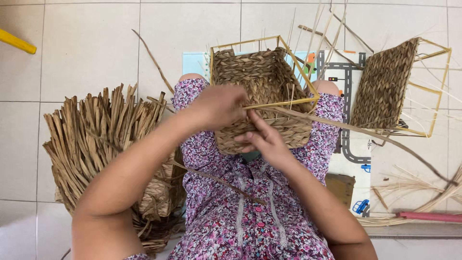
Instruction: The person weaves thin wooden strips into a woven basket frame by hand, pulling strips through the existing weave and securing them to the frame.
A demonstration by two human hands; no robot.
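My left hand (219, 107) presses in a closed grip against the near rim of the square brown woven-fibre basket on a yellow wire frame (262, 96), which rests on my lap between my knees; what its fingers pinch, I cannot tell. My right hand (267, 140) lies on the basket's front wall, grip narrow around a long dry reed strand (365, 132) trailing off right. Bundle of dried flat leaves (96, 139) on the tiled floor left; second woven basket (390, 84) tilted far right.
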